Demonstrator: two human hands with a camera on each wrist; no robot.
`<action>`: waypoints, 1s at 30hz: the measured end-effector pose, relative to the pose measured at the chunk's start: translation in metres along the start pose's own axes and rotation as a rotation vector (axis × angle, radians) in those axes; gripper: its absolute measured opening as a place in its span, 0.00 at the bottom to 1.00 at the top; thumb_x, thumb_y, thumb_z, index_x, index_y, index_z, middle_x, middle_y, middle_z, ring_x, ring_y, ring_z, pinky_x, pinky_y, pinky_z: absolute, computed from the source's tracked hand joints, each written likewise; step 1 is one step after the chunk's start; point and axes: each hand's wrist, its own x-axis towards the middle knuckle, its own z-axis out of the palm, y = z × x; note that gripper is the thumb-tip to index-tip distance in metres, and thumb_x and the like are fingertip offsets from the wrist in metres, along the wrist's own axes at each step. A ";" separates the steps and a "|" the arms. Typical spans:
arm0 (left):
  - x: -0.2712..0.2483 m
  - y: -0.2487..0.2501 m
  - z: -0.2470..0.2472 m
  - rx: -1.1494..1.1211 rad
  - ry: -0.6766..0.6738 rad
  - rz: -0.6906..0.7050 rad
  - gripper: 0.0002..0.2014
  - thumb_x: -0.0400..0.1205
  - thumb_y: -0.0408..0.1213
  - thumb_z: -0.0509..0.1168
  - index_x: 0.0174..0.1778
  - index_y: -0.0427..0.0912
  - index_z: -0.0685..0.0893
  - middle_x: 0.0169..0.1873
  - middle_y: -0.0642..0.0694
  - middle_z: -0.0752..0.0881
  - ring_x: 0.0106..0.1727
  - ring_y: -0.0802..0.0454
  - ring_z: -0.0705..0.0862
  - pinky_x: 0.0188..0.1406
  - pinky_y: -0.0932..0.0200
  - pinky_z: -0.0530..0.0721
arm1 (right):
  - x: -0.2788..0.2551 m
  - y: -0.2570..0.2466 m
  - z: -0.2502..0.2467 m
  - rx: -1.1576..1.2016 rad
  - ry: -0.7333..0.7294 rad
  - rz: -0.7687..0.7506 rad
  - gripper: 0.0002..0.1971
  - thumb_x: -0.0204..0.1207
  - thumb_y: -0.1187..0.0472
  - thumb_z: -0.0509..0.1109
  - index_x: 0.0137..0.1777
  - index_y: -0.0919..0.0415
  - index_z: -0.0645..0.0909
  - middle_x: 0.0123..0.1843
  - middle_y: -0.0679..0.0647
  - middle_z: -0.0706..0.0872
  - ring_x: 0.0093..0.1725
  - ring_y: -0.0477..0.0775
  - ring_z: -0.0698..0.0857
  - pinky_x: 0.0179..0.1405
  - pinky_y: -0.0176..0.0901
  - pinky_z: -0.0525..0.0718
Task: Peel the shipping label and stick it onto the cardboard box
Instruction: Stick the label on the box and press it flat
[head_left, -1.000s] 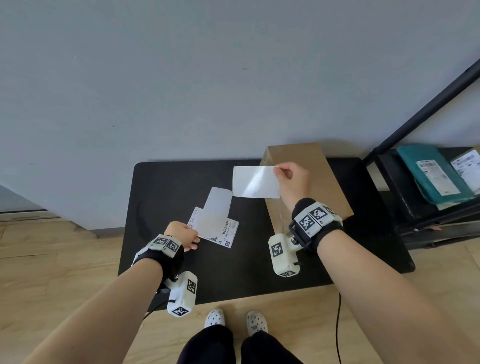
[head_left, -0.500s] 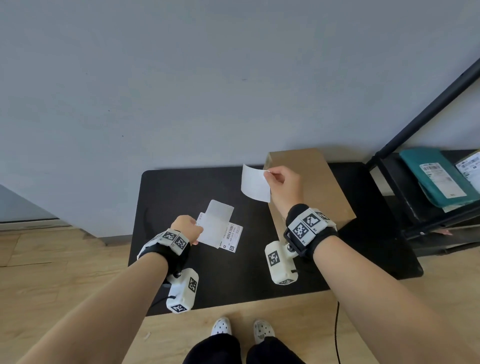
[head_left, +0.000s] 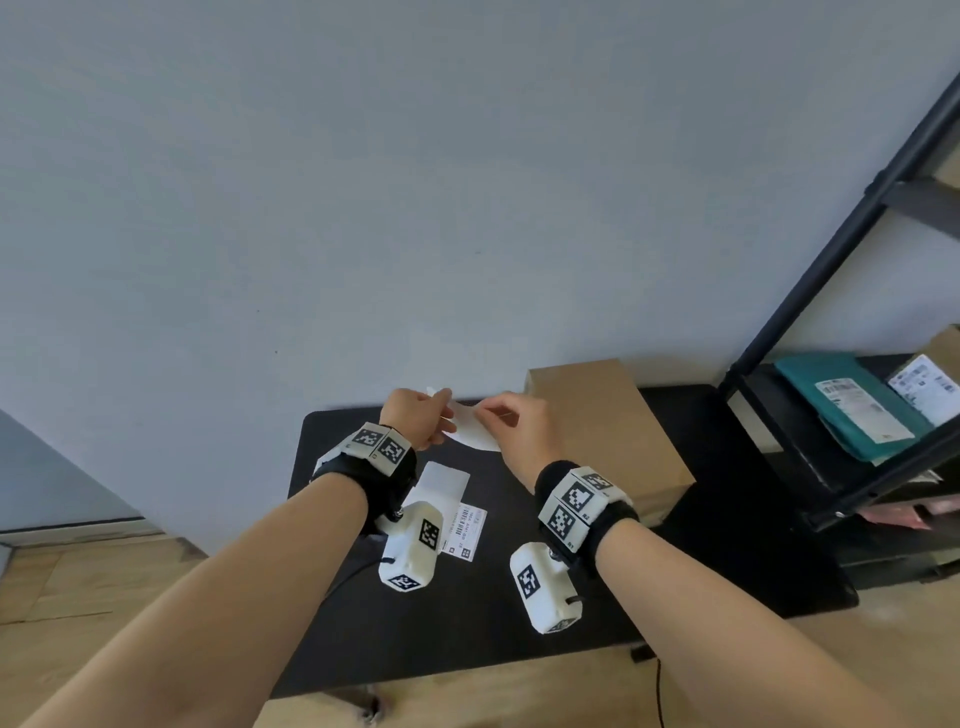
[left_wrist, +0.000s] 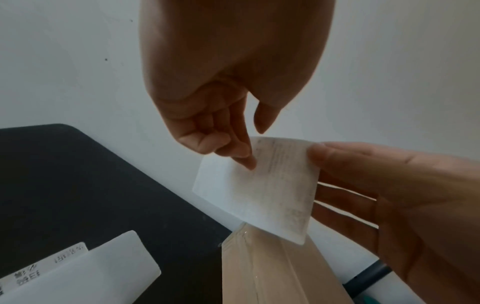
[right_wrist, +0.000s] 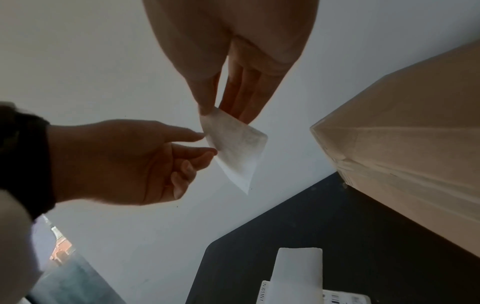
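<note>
On the black table, nearest, lie a blank backing sheet and a printed label. Above them, the right hand pinches the shipping label in the air; the left hand touches its other edge, fingers loosely curled. Beyond stands the cardboard box.
</note>
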 end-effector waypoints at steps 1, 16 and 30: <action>-0.001 0.003 -0.001 0.009 0.003 -0.005 0.17 0.82 0.43 0.62 0.29 0.38 0.82 0.25 0.46 0.85 0.14 0.56 0.75 0.16 0.69 0.72 | -0.002 -0.001 -0.001 -0.012 -0.010 -0.009 0.05 0.75 0.63 0.71 0.46 0.61 0.89 0.41 0.50 0.89 0.40 0.44 0.84 0.42 0.25 0.78; -0.010 0.034 -0.003 0.100 0.068 0.082 0.07 0.78 0.27 0.65 0.36 0.35 0.86 0.34 0.41 0.88 0.26 0.53 0.79 0.24 0.63 0.76 | 0.003 -0.007 -0.020 -0.049 -0.103 0.068 0.09 0.71 0.59 0.76 0.49 0.60 0.87 0.53 0.54 0.90 0.49 0.49 0.86 0.54 0.42 0.86; -0.004 0.063 0.069 0.015 -0.014 0.103 0.04 0.78 0.30 0.70 0.48 0.36 0.84 0.35 0.45 0.85 0.28 0.55 0.79 0.29 0.64 0.79 | 0.053 0.041 -0.121 0.058 -0.118 0.273 0.01 0.77 0.61 0.70 0.46 0.57 0.82 0.45 0.51 0.86 0.47 0.51 0.85 0.51 0.44 0.84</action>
